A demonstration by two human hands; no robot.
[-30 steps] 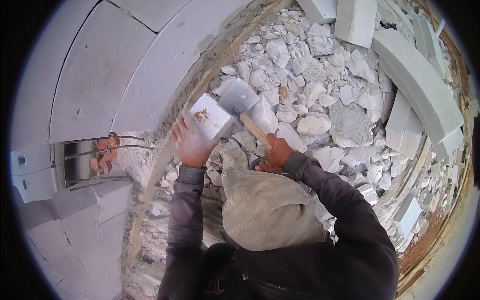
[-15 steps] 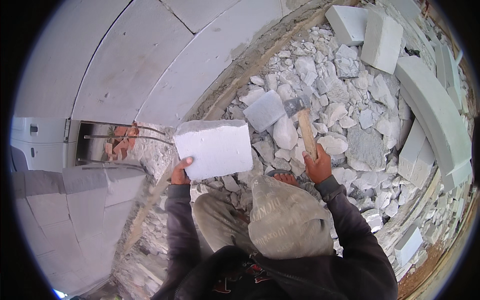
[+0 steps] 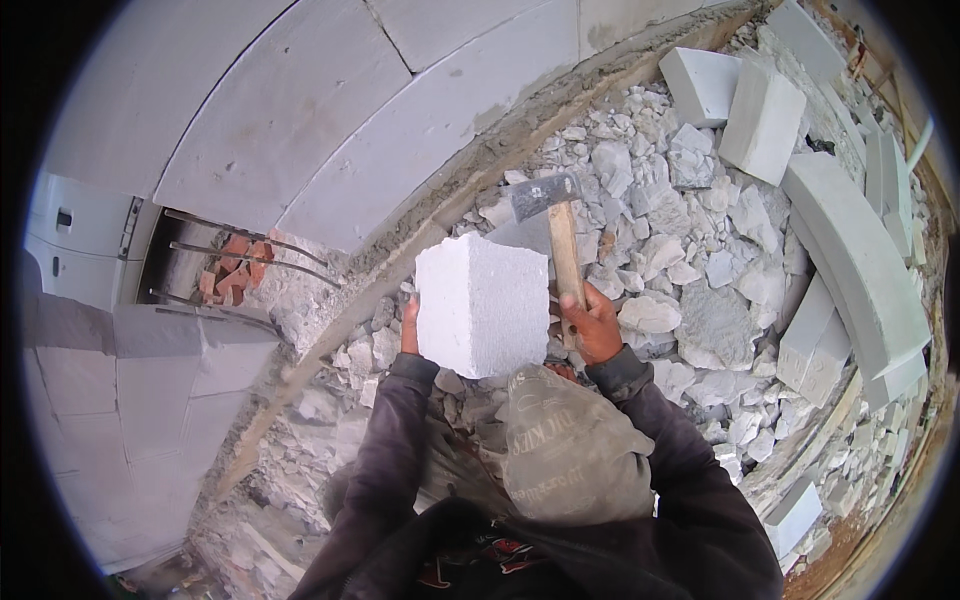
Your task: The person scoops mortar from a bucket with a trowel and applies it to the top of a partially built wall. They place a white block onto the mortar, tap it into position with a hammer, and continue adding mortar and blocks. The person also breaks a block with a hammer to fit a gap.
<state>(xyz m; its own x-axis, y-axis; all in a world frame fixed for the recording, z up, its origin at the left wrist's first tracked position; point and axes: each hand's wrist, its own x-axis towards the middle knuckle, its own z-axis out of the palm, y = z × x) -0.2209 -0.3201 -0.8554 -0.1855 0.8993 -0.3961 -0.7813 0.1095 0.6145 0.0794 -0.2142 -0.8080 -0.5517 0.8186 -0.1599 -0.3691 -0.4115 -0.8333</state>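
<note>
My left hand [image 3: 411, 326] grips a white building block [image 3: 500, 310] by its left side, with most of the fingers hidden behind it. The block is tilted so that two faces and an upright corner show, and its upper edge looks rough and broken. My right hand [image 3: 595, 326] is wrapped round the wooden handle of a hammer [image 3: 565, 250], just right of the block. The hammer's dark metal head points up and to the left, above the block's far edge. Behind the block, a smaller grey-white piece [image 3: 525, 235] is partly covered.
Broken white rubble [image 3: 715, 310] covers the ground. A block wall [image 3: 400, 150] rises at the far left, with steel bars [image 3: 250, 255] jutting from a gap by red brick pieces [image 3: 238, 270]. Whole and long blocks [image 3: 860, 250] lie at the right. My bent knee [image 3: 570, 440] is close below the block.
The white block has moved right and turned from a flat face to a corner view. The hammer has swung left, its head now above the block, and my right hand has come nearer to the block.
</note>
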